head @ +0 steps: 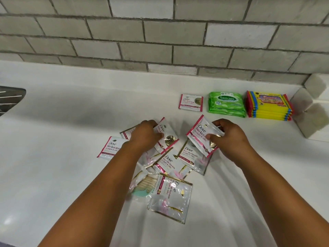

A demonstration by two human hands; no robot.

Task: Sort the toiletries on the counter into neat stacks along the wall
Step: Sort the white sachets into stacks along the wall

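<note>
Several white-and-pink Dove sachets [188,157] lie scattered on the white counter [62,122] in front of me. My left hand [145,135] pinches one sachet [167,138] at its left edge. My right hand [229,138] grips another sachet [201,134], lifted and tilted above the heap. A clear packet of cotton swabs [144,182] lies partly under my left forearm. Near the wall, one Dove sachet [190,101] lies flat beside a stack of green Sanicare wipe packs [226,104] and a stack of yellow Giggles packs [268,106].
The grey brick-tile wall [160,41] runs along the back of the counter. A tiled corner block [311,107] juts out at the right, just past the yellow stack. A dark metal object [10,98] shows at the left edge.
</note>
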